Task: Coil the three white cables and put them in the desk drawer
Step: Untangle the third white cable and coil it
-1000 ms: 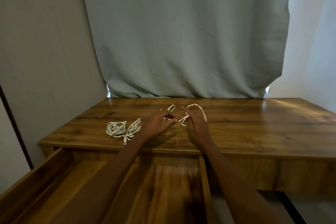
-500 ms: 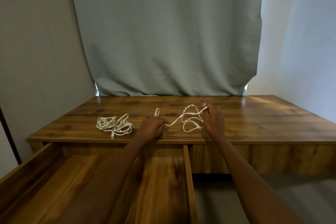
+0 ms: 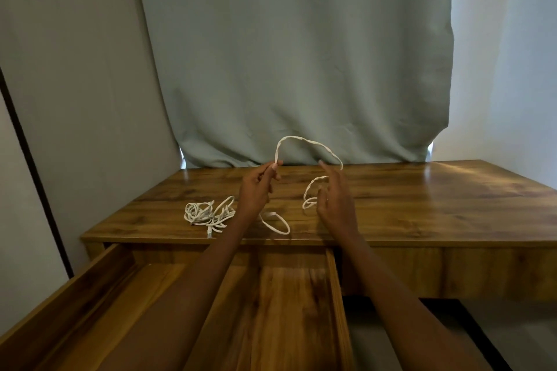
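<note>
Nearest, at 6 o'clock, the drawer (image 3: 295, 310) stands pulled open below the worktop (image 3: 422, 220) front edge, with no cable visible in it; both forearms reach across it. On the worktop at 9 o'clock of the hands lies a tangled white bundle (image 3: 208, 215), seemingly the other cables, though how many strands it holds cannot be told.

The left hand (image 3: 256, 190) pinches the flat white cable (image 3: 307, 143) between thumb and fingertips, raised above the worktop. From that pinch one part arches up and over toward 3 o'clock, then drops in loose twisted loops just in front of the right hand (image 3: 334, 205). Another length curls on the wood near the front edge. The right hand's fingers are spread and relaxed, and its grip seems empty; whether a finger touches the loops cannot be told.

The cable looks light, limp and springy, likely to twist and uncoil unless held. A good hold would be near the pinched end, winding the slack round the fingers. Its run lies roughly from 9 to 3 o'clock.
</note>
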{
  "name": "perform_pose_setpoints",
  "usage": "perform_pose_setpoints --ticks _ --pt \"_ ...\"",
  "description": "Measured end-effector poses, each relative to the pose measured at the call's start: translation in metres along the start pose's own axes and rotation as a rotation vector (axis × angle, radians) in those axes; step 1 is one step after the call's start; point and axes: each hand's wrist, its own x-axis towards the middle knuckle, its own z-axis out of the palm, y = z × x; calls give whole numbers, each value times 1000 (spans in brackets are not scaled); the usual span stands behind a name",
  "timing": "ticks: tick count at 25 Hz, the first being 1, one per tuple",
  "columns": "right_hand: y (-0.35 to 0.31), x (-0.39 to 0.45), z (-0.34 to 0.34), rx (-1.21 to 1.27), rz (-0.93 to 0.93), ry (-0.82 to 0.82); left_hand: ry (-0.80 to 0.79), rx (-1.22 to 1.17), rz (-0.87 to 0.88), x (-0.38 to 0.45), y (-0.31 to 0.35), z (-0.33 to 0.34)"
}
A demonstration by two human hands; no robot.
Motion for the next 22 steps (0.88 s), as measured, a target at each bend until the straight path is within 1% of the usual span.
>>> perform_pose_setpoints --ticks 3,4,5,7,8,9,11,12,14,16,18,20,22 --pt "-9 -8 27 15 -125 -223 -17 -78 -122 -1 6 -15" --pt "-13 -10 34 21 -132 -243 -37 -94 -170 -3 7 -20" --pt "-18 -12 40 40 -121 -212 -57 -90 -218 -6 7 -26" --pt "-28 -11 44 61 -112 -75 -89 -36 -329 -13 5 -40" --pt "-33 -10 47 38 -156 -28 -103 -2 -390 -18 4 -48" --pt "-36 -7 49 -5 -245 -30 -116 23 -450 -22 4 -56" --pt "-41 -3 58 -131 -459 -133 -147 -10 -555 -30 6 -71" --pt "-41 0 63 -212 -534 -187 -181 -44 -588 -34 6 -77" --pt "-41 5 75 -333 -602 -210 -261 -116 -626 -41 6 -87" --pt "-43 10 84 -398 -663 -182 -285 -226 -658 -48 2 -97" --pt "-44 14 94 -401 -789 -226 -260 -334 -700 -54 -1 -104" --pt "-42 15 104 -339 -913 -305 -257 -403 -728 -61 -3 -110" --pt "-41 16 112 -306 -935 -328 -268 -388 -737 -67 -3 -118"
